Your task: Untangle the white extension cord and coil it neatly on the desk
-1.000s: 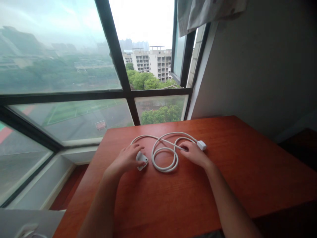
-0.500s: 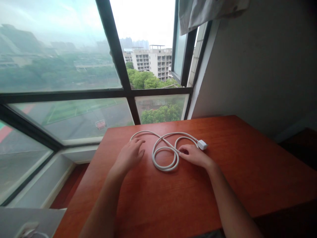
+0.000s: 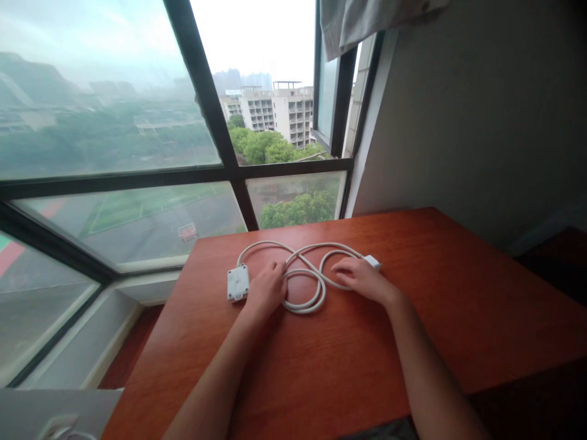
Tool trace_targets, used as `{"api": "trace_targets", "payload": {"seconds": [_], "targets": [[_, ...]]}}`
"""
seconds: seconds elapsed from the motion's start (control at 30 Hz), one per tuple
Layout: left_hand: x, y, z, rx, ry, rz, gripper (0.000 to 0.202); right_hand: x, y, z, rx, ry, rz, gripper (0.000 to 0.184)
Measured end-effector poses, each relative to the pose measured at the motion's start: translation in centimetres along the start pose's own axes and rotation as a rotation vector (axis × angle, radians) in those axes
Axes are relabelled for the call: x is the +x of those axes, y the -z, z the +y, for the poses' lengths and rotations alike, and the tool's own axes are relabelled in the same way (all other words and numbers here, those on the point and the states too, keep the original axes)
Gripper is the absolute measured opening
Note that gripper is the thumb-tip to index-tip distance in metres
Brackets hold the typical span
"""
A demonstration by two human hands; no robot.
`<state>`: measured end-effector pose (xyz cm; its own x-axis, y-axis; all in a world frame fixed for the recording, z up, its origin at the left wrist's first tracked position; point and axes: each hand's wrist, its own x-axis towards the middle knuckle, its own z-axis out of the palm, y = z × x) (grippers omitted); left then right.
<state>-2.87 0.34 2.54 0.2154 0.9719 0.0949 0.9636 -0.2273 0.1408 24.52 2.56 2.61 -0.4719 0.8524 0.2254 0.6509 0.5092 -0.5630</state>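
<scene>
A white cable [image 3: 302,304] lies in loose loops on the reddish wooden table [image 3: 348,360]. One end carries a flat white plug block [image 3: 238,282], lying free at the left. The other end has a small white connector [image 3: 372,262], partly hidden behind my right hand. My left hand [image 3: 266,287] rests palm down between the block and the loops, fingers curled onto the cable at the left side of the coil. My right hand [image 3: 362,280] lies over the cable on the right side of the loops, fingers bent down onto it.
A large dark-framed window [image 3: 229,153] runs along the table's far and left sides. A grey wall [image 3: 481,110] stands to the right, with cloth [image 3: 367,21] hanging at the top. The table's left edge drops to a sill and floor.
My left hand let go of the plug block, which now lies uncovered to its left, and moved right onto the coil. My right hand stayed on the cable near the connector.
</scene>
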Motion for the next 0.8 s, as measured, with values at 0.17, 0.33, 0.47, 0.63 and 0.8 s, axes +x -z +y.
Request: {"api": "trace_targets", "payload": {"seconds": [0.17,0.33,0.47,0.63,0.8], "targets": [[-0.1,0.5,-0.2,0.035,0.012,0.01,0.022,-1.2,1.0,4.3,-0.297,-0.353,0.329,0.029],[0.0,1.1,-0.7,-0.093,0.009,0.074,0.023,-1.5,0.5,5.1,-0.319,-0.436,0.203,0.03],[0.1,1.3,-0.8,-0.261,-0.077,0.154,0.025,-0.6,1.0,3.8,-0.077,-0.36,0.363,0.027],[-0.1,1.3,0.0,-0.293,-0.155,0.12,0.024,0.4,1.1,1.2,0.376,-0.243,0.58,0.037],[-0.4,1.3,1.0,-0.063,-0.151,0.048,0.027,0.9,0.2,-1.6,0.733,-0.182,0.597,0.043]]}}
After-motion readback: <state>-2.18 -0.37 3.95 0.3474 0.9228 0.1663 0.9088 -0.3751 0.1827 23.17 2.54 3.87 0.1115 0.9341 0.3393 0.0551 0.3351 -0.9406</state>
